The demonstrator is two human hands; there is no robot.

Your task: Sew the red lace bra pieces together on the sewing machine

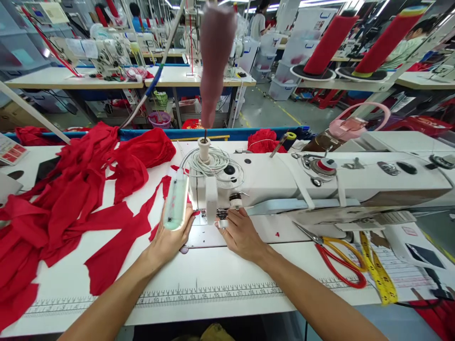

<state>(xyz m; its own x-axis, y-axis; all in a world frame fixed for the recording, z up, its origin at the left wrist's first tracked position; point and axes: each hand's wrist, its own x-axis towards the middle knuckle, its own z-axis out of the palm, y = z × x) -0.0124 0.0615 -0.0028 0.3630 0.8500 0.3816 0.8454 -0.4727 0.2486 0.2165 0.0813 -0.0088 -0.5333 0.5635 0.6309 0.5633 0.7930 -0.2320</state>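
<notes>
My left hand is at the needle area of a white sewing machine. Its thumb and fingers close on the edge of a red fabric strip, and a small lamp hides part of the hand. My right hand is on the other side of the needle and presser foot. Its fingers are bent together close to the foot, and whatever they hold is hidden. More red fabric strips trail across the table left of my left hand.
Scissors with red and yellow handles and a yellow tape measure lie right. A printed ruler runs along the table's front edge. Red thread cones stand above the machine. A blurred reddish-brown object hangs in front. People and machines are behind.
</notes>
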